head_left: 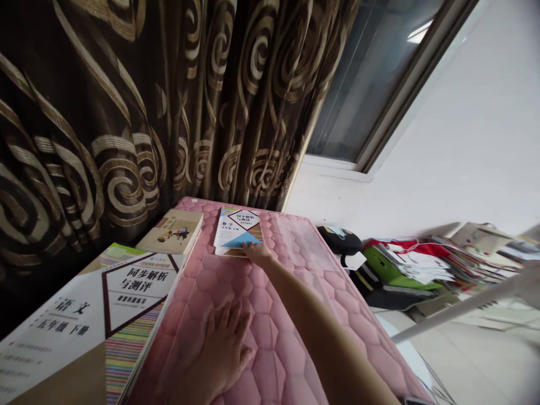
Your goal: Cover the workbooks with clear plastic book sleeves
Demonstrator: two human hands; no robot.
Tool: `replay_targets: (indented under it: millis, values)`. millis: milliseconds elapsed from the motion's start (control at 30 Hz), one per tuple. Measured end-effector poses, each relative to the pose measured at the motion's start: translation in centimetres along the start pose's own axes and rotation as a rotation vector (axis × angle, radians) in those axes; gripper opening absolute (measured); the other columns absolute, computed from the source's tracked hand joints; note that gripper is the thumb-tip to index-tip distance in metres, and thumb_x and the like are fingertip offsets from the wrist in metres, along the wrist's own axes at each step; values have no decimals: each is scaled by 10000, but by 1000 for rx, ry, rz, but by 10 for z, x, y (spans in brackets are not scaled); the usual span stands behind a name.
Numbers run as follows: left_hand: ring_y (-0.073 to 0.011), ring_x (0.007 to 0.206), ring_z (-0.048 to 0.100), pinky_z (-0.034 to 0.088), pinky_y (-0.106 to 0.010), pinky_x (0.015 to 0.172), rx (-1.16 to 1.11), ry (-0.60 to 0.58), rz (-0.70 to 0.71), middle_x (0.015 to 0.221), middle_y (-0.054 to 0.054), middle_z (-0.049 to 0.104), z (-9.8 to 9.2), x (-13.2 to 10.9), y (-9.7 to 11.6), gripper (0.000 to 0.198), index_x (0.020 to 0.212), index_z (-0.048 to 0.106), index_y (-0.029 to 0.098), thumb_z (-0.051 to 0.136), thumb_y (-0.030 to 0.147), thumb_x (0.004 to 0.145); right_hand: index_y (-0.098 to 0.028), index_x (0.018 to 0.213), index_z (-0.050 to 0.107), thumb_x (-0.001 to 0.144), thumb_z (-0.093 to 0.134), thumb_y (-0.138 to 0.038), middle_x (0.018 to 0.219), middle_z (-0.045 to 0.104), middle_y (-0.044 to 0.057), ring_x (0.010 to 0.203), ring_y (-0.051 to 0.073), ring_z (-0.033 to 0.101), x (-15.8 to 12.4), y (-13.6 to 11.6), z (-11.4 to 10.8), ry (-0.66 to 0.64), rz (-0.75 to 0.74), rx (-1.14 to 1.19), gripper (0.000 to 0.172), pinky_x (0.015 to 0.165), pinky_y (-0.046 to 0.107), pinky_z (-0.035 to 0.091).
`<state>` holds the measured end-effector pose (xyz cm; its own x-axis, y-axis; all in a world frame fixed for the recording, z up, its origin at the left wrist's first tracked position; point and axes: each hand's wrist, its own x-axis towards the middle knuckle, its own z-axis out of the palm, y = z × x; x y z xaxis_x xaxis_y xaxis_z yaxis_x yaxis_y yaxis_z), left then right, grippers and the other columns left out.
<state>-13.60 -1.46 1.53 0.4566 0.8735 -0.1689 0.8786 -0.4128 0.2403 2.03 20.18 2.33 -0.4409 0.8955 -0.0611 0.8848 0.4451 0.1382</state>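
My left hand (217, 351) lies flat, palm down, on the pink quilted cover (274, 332), fingers apart and holding nothing. Further off, my right hand (257, 253) has its fingers on the near right corner of a maths workbook (238, 229) with a white and blue cover. At least one more book shows beneath its near edge. To the left of my left hand lies a large stack topped by a Chinese workbook (135, 304) with coloured stripes. Behind it sits a stack with a tan book (172, 232) on top.
A dark curtain (126, 112) with gold swirls hangs along the left and back, beside a window (363, 73). Right of the pink surface are a black case (340, 240), a green folder (382, 267) and piled papers (472, 247). A pale bar (455, 309) crosses at the right.
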Motion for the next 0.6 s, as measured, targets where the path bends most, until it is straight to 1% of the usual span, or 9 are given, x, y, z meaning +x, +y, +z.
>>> replay_targets:
  millis: [67, 133, 233, 333, 400, 467, 533, 600]
  values:
    - [-359, 1474, 203, 198, -665, 1147, 5, -2, 6, 1612, -81, 146, 0, 0, -1, 638, 1515, 307, 276, 483, 332, 904, -15, 1300, 542, 933, 339, -108, 1100, 669, 280, 961, 356, 675, -2, -4, -8, -5, 25, -35, 430, 762, 461, 535]
    - [-355, 1483, 166, 171, -668, 1151, -2, -6, 14, 1617, -70, 119, 3, 2, -4, 635, 1524, 275, 285, 458, 366, 921, -36, 1242, 585, 928, 374, -100, 1058, 694, 245, 929, 323, 683, -10, -9, -17, -10, 34, -64, 384, 762, 426, 537]
    - [-334, 1495, 120, 128, -665, 1160, -28, -3, 18, 1624, -44, 100, 13, 5, -10, 632, 1528, 242, 319, 439, 411, 934, -83, 1152, 636, 922, 358, -71, 1005, 717, 194, 905, 276, 685, -40, -20, -32, -12, 0, -80, 361, 763, 384, 534]
    - [-322, 1495, 146, 135, -658, 1160, -33, 32, 37, 1621, -47, 153, 21, 8, -15, 627, 1518, 269, 335, 463, 421, 928, -132, 1087, 660, 916, 348, -57, 1019, 717, 158, 912, 251, 681, -95, -31, -45, -10, -37, -77, 364, 753, 349, 525]
    - [-322, 1483, 206, 159, -651, 1157, -32, 68, 49, 1608, -61, 223, 23, 8, -17, 620, 1509, 305, 330, 480, 421, 921, -156, 1096, 658, 903, 369, -48, 1011, 717, 137, 911, 234, 675, -141, -36, -51, 17, -56, -40, 364, 747, 312, 512]
    - [-313, 1451, 300, 206, -629, 1155, -42, 92, 68, 1569, -58, 340, 23, 7, -20, 601, 1489, 354, 336, 500, 421, 912, -189, 1080, 668, 883, 395, -35, 1004, 718, 105, 890, 218, 671, -191, -39, -53, 68, -45, 46, 370, 735, 288, 497]
    - [-303, 1408, 383, 264, -591, 1147, -40, 98, 98, 1513, -40, 445, 20, 5, -24, 549, 1446, 435, 354, 514, 403, 905, -223, 1027, 689, 877, 403, -34, 985, 720, 85, 878, 220, 671, -239, -42, -47, 100, -15, 121, 374, 734, 299, 495]
    - [-295, 1383, 419, 296, -556, 1141, -20, 75, 119, 1488, -24, 482, 16, 4, -29, 492, 1406, 493, 370, 491, 362, 913, -268, 1045, 698, 899, 414, -72, 1013, 724, 80, 902, 232, 671, -279, -48, -33, 123, -6, 191, 375, 755, 326, 505]
